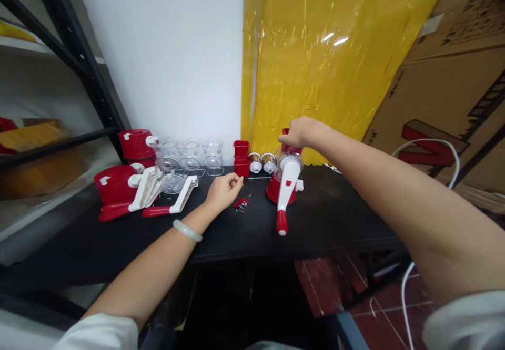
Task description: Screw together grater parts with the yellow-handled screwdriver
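Right arm outstretched, right hand (303,131) atop upright grinder (291,166), fingers grasping red top (292,150); crank (286,192) points wearer-ward. Left hand (223,189) curled, grip unclear.

White wall (165,50) behind black table (339,213); yellow plastic curtain (315,71) alongside, showing bright reflections (341,41). Red tiled floor (327,287). Black-framed shelving (79,50) at left.

Printed on the cardboard (426,92) at right, mostly unreadable.
Includes a large red, perhaps V-shaped mark (424,147), plus small dark lettering (445,40) too blurred to make out.
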### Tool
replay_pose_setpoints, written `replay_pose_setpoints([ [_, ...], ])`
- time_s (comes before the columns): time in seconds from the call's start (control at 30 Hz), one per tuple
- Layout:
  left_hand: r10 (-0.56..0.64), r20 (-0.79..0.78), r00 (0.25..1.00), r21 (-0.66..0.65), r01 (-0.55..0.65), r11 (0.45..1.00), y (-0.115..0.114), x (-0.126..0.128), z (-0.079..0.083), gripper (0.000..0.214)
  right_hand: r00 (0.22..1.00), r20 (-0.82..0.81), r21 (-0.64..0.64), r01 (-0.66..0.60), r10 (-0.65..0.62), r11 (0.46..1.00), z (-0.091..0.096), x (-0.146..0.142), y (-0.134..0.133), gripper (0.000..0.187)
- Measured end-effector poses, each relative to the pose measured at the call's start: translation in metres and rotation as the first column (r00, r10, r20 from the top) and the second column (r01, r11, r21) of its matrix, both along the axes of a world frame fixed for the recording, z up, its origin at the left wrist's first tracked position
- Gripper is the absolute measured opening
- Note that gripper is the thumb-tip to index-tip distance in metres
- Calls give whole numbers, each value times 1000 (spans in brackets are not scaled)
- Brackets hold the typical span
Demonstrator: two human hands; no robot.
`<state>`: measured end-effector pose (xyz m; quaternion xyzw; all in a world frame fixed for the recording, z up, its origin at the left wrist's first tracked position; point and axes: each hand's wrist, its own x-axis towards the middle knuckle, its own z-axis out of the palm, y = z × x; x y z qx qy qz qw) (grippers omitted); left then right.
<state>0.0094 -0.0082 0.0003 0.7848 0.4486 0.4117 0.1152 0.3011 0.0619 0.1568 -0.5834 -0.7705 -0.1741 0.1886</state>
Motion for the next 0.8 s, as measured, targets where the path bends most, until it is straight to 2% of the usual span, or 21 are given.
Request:
replay_pose_setpoints([
  [0.1,-4,5,1000,3,4,1000,1,-1,-2,34,998,29,-53,55,-54,997,-6,-6,17,44],
  [0.23,-15,-1,1000,-11,15,1000,0,-1,-1,34,997,-30,11,-77,77,997,-11,-5,40,43],
  [0.33,-31,-8,999,-32,31,999,-5,1,2,34,991,-92,-5,-103,102,995,-10,0,47,49],
  [0.47,-62,-40,997,-38,60,997,-12,3,6,34,970,-243,-30,-30,22,999,-5,15,20,66],
  [0.53,-74,-56,996,-42,72,997,-14,4,6,34,925,-375,49,-40,56,998,-7,26,-4,79],
  [0.6,-75,-59,995,-43,73,996,-14,3,5,31,828,-531,132,-129,180,983,-20,37,-25,86],
  [0.63,-72,-57,996,-43,69,997,-14,3,4,29,744,-623,143,-193,240,971,-31,41,-33,88],
  [0.73,-67,-54,996,-48,64,997,-12,2,3,25,389,-866,125,-440,314,889,-73,42,-39,98],
  [0.8,-67,-57,996,-56,64,996,-12,1,4,25,224,-928,135,-545,299,828,-100,35,-35,91],
])
